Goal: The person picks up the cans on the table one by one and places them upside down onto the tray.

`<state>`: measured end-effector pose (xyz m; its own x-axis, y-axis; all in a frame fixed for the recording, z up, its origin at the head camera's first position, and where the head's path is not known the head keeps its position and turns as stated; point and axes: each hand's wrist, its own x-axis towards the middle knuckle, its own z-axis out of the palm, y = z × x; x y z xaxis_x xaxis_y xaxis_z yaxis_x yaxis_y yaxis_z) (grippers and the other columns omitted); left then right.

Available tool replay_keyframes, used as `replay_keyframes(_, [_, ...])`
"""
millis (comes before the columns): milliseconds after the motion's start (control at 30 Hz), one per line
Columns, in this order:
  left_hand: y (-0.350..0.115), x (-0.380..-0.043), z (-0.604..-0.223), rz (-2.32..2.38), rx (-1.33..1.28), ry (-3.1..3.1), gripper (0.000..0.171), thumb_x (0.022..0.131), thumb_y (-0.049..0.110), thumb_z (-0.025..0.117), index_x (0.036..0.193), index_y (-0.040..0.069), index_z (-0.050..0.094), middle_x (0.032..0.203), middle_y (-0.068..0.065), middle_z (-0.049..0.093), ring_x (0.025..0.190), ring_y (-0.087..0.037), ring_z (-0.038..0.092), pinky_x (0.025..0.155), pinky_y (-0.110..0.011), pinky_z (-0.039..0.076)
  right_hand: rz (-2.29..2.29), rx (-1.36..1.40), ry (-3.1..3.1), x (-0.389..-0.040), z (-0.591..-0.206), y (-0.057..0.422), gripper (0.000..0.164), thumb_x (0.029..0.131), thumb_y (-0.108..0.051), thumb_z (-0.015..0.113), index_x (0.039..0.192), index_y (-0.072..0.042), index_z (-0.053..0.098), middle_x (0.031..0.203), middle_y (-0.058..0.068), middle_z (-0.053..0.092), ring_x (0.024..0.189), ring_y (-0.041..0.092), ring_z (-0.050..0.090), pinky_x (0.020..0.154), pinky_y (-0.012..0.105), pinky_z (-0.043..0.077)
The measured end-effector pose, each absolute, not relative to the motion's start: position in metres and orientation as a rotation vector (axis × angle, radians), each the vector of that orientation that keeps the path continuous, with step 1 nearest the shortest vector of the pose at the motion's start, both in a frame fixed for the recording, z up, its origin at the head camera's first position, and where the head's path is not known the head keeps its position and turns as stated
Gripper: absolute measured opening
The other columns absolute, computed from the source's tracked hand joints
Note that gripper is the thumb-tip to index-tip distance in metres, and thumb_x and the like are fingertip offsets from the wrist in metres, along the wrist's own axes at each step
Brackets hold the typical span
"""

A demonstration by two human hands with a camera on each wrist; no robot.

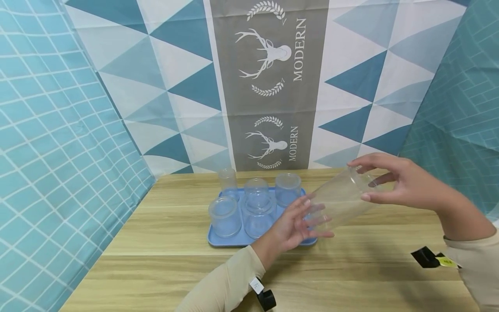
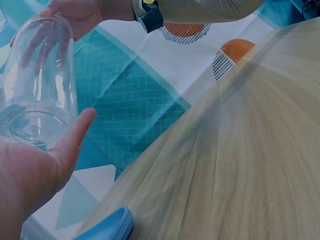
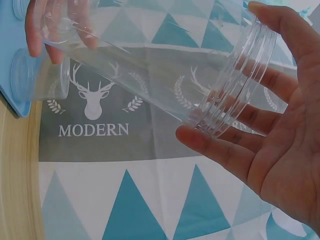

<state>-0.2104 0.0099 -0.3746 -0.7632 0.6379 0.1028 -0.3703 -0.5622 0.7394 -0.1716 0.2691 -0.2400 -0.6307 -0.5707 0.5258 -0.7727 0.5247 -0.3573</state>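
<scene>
A tall clear plastic jar [image 1: 335, 203] is held tilted above the table, its threaded mouth towards the right. My right hand [image 1: 407, 182] grips it around that mouth, thumb and fingers spread on either side of the threads in the right wrist view. At the lower end, my left hand [image 1: 292, 227] touches the base with its fingers extended; the left wrist view has the round base [image 2: 35, 125] against the palm. To the left, a blue tray [image 1: 226, 243] carries several clear jars, including a wide one [image 1: 225, 219] at the front and a slim one [image 1: 228, 182] behind.
The tray stands on a wooden table [image 1: 163, 242] near its back edge. Behind the table hangs a patterned cloth [image 1: 269, 143] with triangles and deer heads. A blue gridded cloth [image 1: 70, 151] closes off the left side, and a teal one [image 1: 456, 125] the right.
</scene>
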Motion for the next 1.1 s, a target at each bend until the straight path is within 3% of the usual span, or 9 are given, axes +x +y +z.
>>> replay_keyframes(267, [0.008,-0.215,-0.366,2.361,0.513,1.029,0.047,0.098,0.019,0.055,0.142,0.014,0.042,0.131,-0.012,0.051,0.119,-0.037,0.055,0.092,-0.070,0.040,0.796,1.123,-2.385,-0.167,-0.235,0.266,0.076,0.071,0.005,0.082,0.139,-0.013,0.052,0.133,-0.002,0.053,0.113,0.006,0.053,0.081,0.015,0.052])
replay_keyframes(633, [-0.005,-0.213,-0.355,2.403,0.588,1.052,0.058,0.097,0.018,0.054,0.150,0.012,0.032,0.138,-0.015,0.049,0.127,-0.045,0.046,0.091,-0.068,0.042,0.860,1.194,-2.283,-0.168,-0.238,0.275,0.090,0.067,0.015,0.079,0.146,-0.001,0.040,0.146,0.002,0.043,0.123,0.007,0.050,0.087,0.012,0.047])
replay_keyframes(900, [-0.014,-0.214,-0.349,2.413,0.603,1.062,0.054,0.096,0.016,0.056,0.148,0.016,0.039,0.139,-0.015,0.048,0.128,-0.044,0.047,0.089,-0.066,0.045,1.256,1.203,-2.247,-0.172,-0.253,0.285,0.067,0.085,0.021,0.055,0.146,0.006,0.034,0.148,0.011,0.041,0.123,0.012,0.051,0.086,0.016,0.050])
replay_keyframes(1100, [-0.021,-0.212,-0.342,2.419,0.653,1.056,0.060,0.093,0.021,0.063,0.147,0.014,0.037,0.139,-0.016,0.048,0.126,-0.042,0.049,0.086,-0.062,0.049,1.462,1.115,-2.223,-0.181,-0.275,0.290,0.049,0.097,0.012,0.042,0.145,0.003,0.038,0.140,0.004,0.049,0.117,0.010,0.055,0.083,0.018,0.052])
